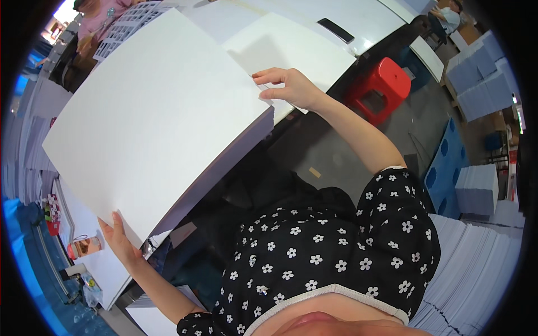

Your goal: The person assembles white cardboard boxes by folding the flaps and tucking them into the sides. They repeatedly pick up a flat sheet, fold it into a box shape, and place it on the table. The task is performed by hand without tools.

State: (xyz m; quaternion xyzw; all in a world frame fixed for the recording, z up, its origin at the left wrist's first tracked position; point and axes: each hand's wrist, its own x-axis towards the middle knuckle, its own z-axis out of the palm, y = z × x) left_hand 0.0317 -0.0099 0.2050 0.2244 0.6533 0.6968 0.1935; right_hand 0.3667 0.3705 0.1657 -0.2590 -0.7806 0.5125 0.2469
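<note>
A thick stack of large white paper sheets (151,123) lies on the table before me, its layered edge facing my body. My left hand (120,241) rests against the stack's near left edge, thumb and fingers apart, part of the fingers hidden by the paper. At the right edge, close to the near corner, my right hand (291,89) touches the side of the stack. Its thumb and fingers are spread, and I see nothing gripped between them. Beyond it lies another white sheet or low pile (286,47) in the shadow of the hand and stack.
A black phone (335,31) lies on the far table. To the right stand a red plastic stool (383,89), a blue pallet (445,168) and paper stacks (482,75). An orange-labelled jar (85,247) sits at left. One person (103,19) is across the table, another (446,19) sits far right.
</note>
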